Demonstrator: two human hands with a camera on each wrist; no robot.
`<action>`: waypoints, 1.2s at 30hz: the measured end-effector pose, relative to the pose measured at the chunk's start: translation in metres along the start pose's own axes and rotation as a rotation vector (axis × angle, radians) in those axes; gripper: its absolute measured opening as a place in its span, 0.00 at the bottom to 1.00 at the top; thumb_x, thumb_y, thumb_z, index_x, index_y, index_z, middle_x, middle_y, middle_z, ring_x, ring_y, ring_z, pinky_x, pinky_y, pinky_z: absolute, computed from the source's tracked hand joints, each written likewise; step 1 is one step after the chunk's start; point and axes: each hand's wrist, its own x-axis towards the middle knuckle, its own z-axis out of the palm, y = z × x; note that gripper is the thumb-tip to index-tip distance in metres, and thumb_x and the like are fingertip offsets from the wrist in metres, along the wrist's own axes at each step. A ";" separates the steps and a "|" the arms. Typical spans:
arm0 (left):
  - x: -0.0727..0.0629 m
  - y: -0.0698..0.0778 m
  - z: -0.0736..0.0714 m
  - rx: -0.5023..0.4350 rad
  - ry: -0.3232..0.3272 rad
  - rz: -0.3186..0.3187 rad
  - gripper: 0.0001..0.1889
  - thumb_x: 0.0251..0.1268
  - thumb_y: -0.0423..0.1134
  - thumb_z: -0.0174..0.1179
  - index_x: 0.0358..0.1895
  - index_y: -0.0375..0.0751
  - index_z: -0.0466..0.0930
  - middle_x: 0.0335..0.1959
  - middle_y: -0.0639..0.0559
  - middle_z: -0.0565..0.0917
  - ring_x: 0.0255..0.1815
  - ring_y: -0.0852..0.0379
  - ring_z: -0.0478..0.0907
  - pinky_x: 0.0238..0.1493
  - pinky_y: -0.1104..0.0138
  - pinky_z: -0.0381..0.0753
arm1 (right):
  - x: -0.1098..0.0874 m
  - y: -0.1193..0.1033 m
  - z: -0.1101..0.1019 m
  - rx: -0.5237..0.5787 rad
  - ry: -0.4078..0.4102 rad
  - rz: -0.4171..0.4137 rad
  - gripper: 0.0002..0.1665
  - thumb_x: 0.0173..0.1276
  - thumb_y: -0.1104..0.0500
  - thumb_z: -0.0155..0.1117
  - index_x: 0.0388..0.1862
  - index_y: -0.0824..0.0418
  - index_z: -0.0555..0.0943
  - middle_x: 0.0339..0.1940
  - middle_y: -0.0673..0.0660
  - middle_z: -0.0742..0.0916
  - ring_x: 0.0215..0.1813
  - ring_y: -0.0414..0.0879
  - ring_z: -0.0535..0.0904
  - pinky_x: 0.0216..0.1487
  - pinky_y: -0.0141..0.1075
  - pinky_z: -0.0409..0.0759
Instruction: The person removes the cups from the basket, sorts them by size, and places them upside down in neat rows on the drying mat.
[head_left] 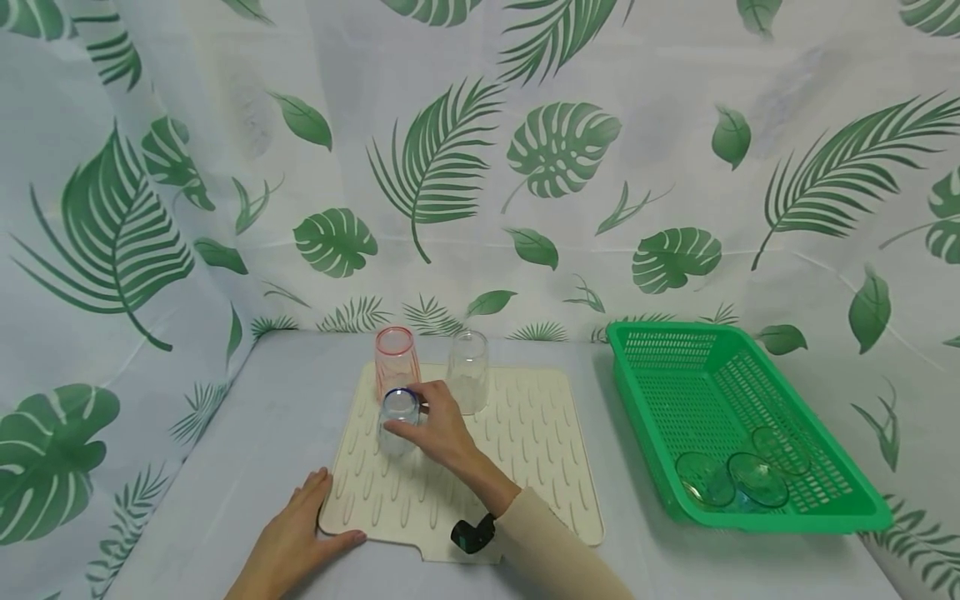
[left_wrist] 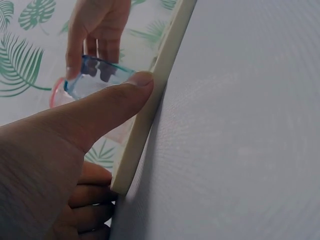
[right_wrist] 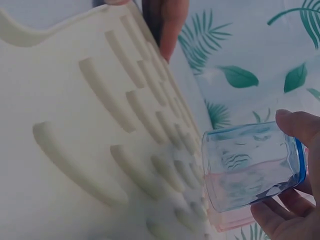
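My right hand (head_left: 442,425) pinches a small clear glass (right_wrist: 250,165) near its blue-tinted end, which faces up. The glass's other end is down at the ridged cream drying mat (head_left: 517,442). Just behind it on the mat stands a taller pink-tinted glass (head_left: 396,358), partly covered by the blue one. A clear glass (head_left: 468,375) stands to its right, beyond my right hand. At the mat's near left corner rests my left hand (head_left: 292,533), thumb (left_wrist: 125,100) along the front edge and the other fingers at the left edge.
To the right stands a green slotted basket (head_left: 645,433) with several glasses, among them a clear glass (head_left: 757,481) at its near end. A white cloth (head_left: 247,400) covers the table. Behind hangs a leaf-print curtain (head_left: 450,275). A black wrist camera (head_left: 472,535) sits at my right wrist.
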 end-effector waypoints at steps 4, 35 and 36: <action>0.000 0.000 0.000 -0.006 -0.012 -0.012 0.60 0.48 0.72 0.68 0.73 0.26 0.62 0.75 0.27 0.63 0.74 0.24 0.61 0.67 0.36 0.69 | 0.002 0.000 0.006 -0.035 0.001 0.014 0.35 0.60 0.49 0.77 0.61 0.62 0.76 0.55 0.58 0.78 0.57 0.48 0.79 0.62 0.38 0.83; 0.001 -0.002 0.001 -0.022 -0.013 -0.034 0.61 0.48 0.73 0.67 0.74 0.27 0.61 0.76 0.29 0.62 0.73 0.24 0.60 0.66 0.34 0.69 | 0.006 -0.006 0.009 -0.211 -0.032 0.039 0.45 0.61 0.40 0.74 0.70 0.60 0.71 0.62 0.57 0.76 0.60 0.48 0.78 0.61 0.41 0.81; 0.001 -0.002 0.001 -0.021 -0.014 -0.032 0.61 0.48 0.73 0.67 0.74 0.27 0.61 0.76 0.29 0.62 0.73 0.24 0.60 0.66 0.34 0.69 | 0.006 -0.009 0.007 -0.209 -0.030 0.029 0.45 0.61 0.41 0.74 0.70 0.61 0.71 0.62 0.57 0.76 0.61 0.49 0.78 0.62 0.42 0.81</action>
